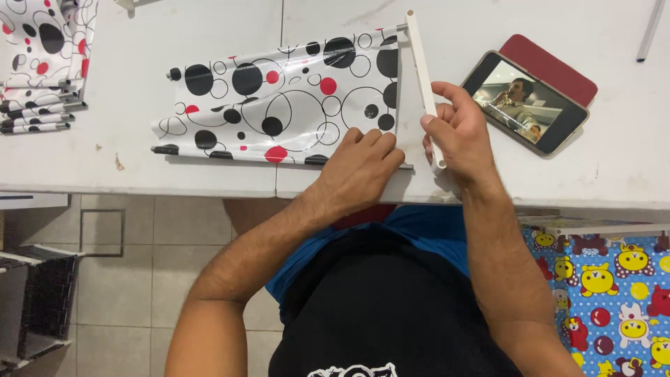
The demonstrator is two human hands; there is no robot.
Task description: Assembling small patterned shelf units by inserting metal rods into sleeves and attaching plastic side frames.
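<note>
A white plastic sheet (279, 98) printed with black and red circles lies flat on the white table (139, 42), with thin metal rods along its top and bottom edges. My left hand (359, 171) presses down on the sheet's near right corner, fingers together. My right hand (457, 132) grips a white plastic bar (421, 70) that runs along the sheet's right edge, joined to the rod ends.
A stack of similar finished pieces (42, 63) lies at the table's far left. A phone (525, 101) playing a video rests on a red case at the right. A colourful cartoon-print sheet (614, 293) hangs below right; a black wire rack (35, 300) stands lower left.
</note>
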